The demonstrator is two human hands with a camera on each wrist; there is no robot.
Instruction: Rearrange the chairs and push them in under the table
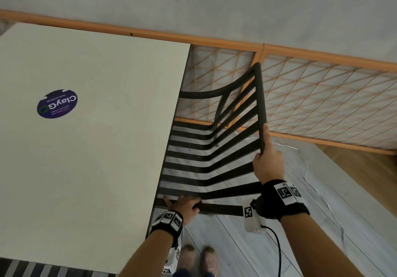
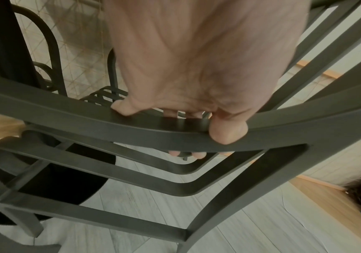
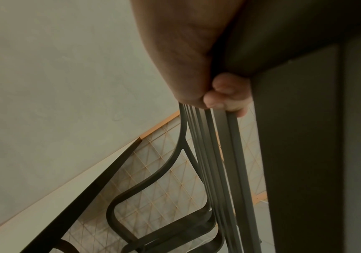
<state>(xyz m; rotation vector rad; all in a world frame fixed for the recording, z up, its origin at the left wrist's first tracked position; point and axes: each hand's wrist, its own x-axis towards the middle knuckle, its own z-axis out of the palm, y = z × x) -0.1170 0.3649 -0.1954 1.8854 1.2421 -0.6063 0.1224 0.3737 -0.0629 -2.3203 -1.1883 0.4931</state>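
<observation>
Black slatted chair (image 1: pixel 211 147) right at the right edge of the cream table (image 1: pixel 92 137), seat slats running up against the tabletop edge, backrest rising on the far right side. Sitting on pale grey plank floor (image 1: pixel 247 251) with a loose white sheet (image 1: pixel 318 169) over part of it further right. Plain grey wall (image 1: pixel 193 4) behind, with an orange-framed lattice screen (image 1: pixel 311 96) along its base.

On the tabletop, left side: round purple sticker (image 1: pixel 57 104) reading "ClayGo", upside down from here. Under the table in the left wrist view, a black round base (image 2: pixel 67 179) and the curved frame of another dark chair (image 2: pixel 45 42) beyond. Striped black-and-white bit (image 1: pixel 43 269) peeking out at the bottom left. Pair of shoes (image 1: pixel 198 257) on the floor just below the chair.

Left hand (image 1: pixel 184 205) wrapped round the nearest seat slat, thumb on top, fingertips (image 2: pixel 198 155) showing underneath. Right hand (image 1: pixel 268 158) clamped on the top rail of the backrest, thumb laid along it, fingers curled tight round the edge in the right wrist view. Tracker bands with square markers on both wrists, black cable (image 1: pixel 277 246) trailing off the right one.
</observation>
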